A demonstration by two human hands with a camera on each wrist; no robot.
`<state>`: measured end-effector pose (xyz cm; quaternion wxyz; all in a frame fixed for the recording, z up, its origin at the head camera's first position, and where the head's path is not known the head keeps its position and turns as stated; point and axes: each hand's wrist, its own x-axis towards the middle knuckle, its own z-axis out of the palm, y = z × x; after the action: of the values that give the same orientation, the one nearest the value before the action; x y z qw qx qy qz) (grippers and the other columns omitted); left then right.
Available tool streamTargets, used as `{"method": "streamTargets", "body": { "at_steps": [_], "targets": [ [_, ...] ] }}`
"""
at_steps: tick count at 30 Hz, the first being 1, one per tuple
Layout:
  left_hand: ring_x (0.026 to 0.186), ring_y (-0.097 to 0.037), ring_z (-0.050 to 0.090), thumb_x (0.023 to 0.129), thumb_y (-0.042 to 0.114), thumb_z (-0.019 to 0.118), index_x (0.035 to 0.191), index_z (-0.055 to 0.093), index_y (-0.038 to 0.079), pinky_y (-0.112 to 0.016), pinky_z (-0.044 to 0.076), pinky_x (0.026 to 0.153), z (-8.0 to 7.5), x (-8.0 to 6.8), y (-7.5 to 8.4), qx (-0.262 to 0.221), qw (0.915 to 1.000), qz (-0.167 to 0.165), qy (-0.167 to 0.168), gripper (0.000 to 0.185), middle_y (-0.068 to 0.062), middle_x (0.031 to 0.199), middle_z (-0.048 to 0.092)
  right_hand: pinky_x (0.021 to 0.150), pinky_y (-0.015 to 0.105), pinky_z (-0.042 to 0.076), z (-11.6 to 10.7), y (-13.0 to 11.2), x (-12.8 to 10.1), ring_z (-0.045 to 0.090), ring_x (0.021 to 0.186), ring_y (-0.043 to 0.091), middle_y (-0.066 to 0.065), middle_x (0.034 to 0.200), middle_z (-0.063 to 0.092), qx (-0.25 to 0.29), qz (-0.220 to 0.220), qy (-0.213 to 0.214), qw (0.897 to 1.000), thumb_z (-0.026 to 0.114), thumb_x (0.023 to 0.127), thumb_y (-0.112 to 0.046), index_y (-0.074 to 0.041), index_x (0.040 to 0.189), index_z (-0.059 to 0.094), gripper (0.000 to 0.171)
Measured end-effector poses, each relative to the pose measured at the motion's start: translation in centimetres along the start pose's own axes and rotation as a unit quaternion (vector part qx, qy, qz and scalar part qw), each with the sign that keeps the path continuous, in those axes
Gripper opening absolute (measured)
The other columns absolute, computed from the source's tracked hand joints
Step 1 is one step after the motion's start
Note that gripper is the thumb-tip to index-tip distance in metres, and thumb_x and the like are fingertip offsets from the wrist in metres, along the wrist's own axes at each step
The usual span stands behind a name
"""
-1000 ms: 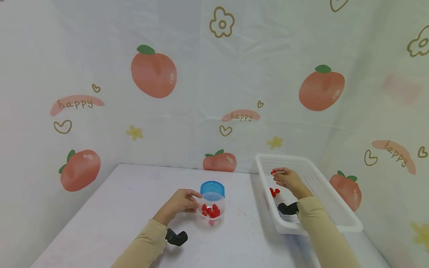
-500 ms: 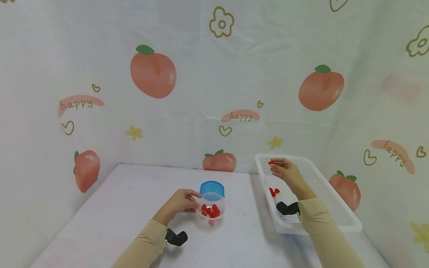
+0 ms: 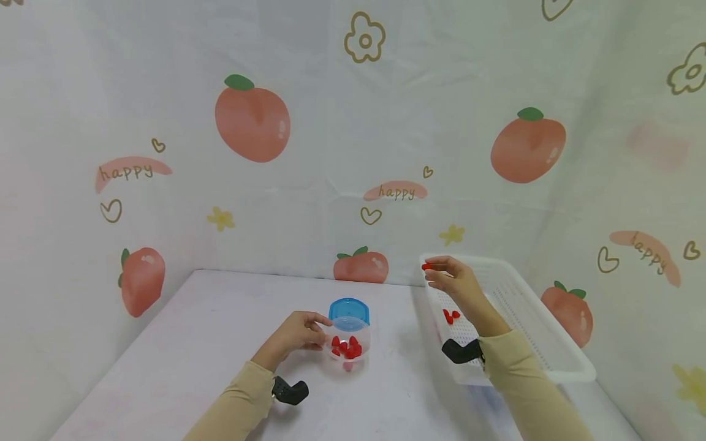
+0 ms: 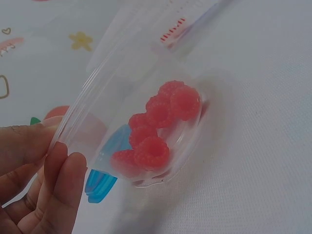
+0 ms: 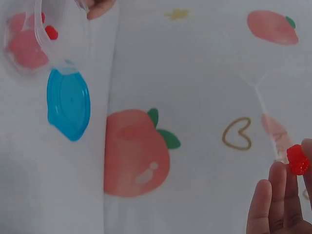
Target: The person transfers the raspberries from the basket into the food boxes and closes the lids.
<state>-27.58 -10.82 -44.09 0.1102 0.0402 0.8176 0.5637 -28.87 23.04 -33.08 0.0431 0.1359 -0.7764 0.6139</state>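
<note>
My left hand (image 3: 298, 335) pinches the rim of a clear plastic tub (image 4: 114, 90) between thumb and fingers, steadying it on the table. Several red raspberries (image 4: 161, 114) lie at the bottom of the tub. Between the thumb and fingertips of my right hand (image 3: 453, 277) is a single raspberry (image 5: 298, 159), held up over the near-left part of a white plastic basket (image 3: 573, 361). Two or three more raspberries (image 3: 451, 316) sit on the basket's perforated floor, below that hand. A blue lid (image 3: 349, 309) lies flat just behind the tub.
The basket's raised rim stands at the right of the white table (image 3: 248, 294). A white curtain (image 3: 309, 214) printed with fruit hangs behind the table's back edge. Black wrist devices (image 3: 290, 391) sit on both forearms.
My right hand has risen inside the basket and moved left towards its left rim, carrying the raspberry. The left hand and the tub have stayed in place.
</note>
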Motion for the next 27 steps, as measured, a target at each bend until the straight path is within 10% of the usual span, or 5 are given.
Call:
{"method": "streamTargets", "body": {
  "at_steps": [27],
  "targets": [
    [0.069, -0.017, 0.065, 0.082, 0.005, 0.073, 0.111, 0.068, 0.005, -0.032, 0.06, 0.069, 0.2, -0.2, 0.1, -0.005, 1.0, -0.006, 0.003, 0.029, -0.009, 0.083, 0.064, 0.087, 0.026, 0.055, 7.3, 1.7, -2.0, 0.065, 0.094, 0.019, 0.017, 0.112, 0.061, -0.028, 0.012, -0.079, 0.996, 0.067, 0.091, -0.016, 0.002, 0.117, 0.058, 0.033]
  ]
}}
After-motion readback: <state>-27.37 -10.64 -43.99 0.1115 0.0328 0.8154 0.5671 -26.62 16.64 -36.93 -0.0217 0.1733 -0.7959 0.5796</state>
